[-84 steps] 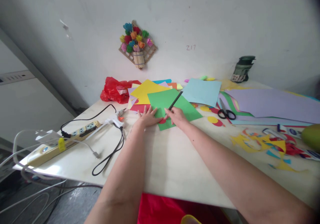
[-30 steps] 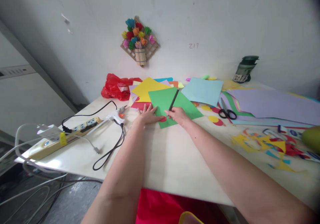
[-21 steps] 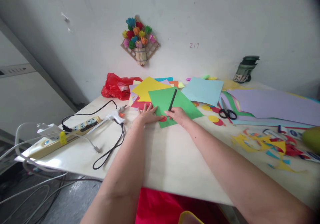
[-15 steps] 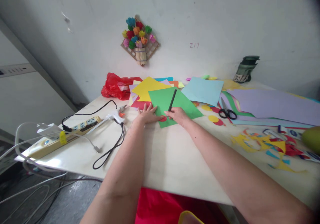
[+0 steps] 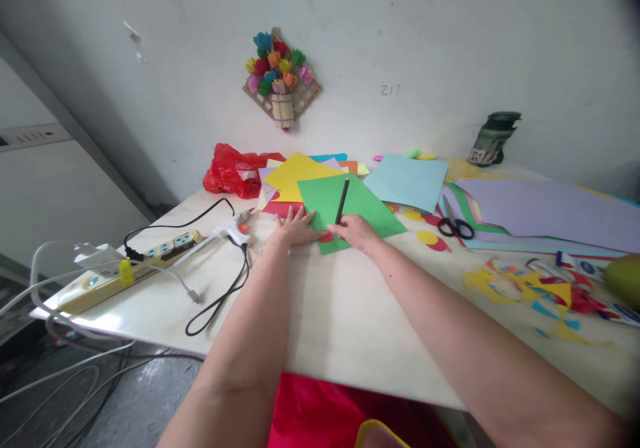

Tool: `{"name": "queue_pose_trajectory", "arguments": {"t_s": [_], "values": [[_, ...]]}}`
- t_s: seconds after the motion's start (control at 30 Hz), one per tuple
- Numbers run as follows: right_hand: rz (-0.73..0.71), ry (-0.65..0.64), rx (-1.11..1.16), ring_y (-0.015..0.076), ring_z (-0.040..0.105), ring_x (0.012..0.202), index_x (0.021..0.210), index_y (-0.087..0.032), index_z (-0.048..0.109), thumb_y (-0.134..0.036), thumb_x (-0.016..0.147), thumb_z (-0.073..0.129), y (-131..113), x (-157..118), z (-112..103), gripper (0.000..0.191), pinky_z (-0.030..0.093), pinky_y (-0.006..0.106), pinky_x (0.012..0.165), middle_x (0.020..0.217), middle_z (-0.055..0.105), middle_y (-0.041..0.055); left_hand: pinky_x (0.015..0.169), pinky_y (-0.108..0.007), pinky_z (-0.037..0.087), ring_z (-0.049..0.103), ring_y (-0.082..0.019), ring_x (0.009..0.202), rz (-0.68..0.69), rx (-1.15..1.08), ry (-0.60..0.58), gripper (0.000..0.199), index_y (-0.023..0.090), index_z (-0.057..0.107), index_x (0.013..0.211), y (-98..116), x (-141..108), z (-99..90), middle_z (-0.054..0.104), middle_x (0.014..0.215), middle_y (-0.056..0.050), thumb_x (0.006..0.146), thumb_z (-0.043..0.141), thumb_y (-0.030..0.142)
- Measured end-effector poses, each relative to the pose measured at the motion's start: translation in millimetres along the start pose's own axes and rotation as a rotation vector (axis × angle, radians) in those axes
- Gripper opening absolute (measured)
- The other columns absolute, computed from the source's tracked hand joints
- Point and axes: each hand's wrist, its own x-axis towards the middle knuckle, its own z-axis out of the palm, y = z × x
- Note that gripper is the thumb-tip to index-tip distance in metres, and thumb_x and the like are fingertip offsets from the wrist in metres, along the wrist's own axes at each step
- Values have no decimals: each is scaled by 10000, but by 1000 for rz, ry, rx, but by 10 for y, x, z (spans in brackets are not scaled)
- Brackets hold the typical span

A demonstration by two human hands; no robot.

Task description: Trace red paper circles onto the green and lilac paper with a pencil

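Observation:
A green paper sheet (image 5: 363, 211) lies turned at an angle on the table, partly over a yellow sheet (image 5: 295, 178). My left hand (image 5: 297, 230) rests flat at its left corner with fingers spread, the thumb reaching to a small red paper circle (image 5: 326, 238) on the green sheet. In my right hand (image 5: 356, 230) a black pen (image 5: 343, 200) is gripped nearly upright, its tip hidden by my fingers close to the red circle. Part of the circle is covered by my hands.
A glue gun (image 5: 235, 227) and power strip (image 5: 135, 271) with cables lie left. On the right are scissors (image 5: 455, 225), yellow circles (image 5: 427, 237), purple paper (image 5: 555, 208) and paper scraps (image 5: 525, 288). A light blue sheet (image 5: 407, 181), red bag (image 5: 233, 171) and bottle (image 5: 494, 139) stand farther back.
The pen's top end has swung slightly left and the right hand has shifted a little beside the red circle. My left hand stays in place on the paper.

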Motion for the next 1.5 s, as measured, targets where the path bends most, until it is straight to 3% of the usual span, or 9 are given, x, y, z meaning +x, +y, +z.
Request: {"name": "queue_pose_trajectory", "arguments": {"t_s": [1.5], "values": [[-17,11,-17,91,482,502,631,-162,637,-438,654,548,-20,-28,3,290,326,190,467,552,593,14,941,-596,-24,-113,-283,1258,-2,-19,-5,821,324,86,1345,20,-22,-36,-69,1409,11,655,275,728]]}}
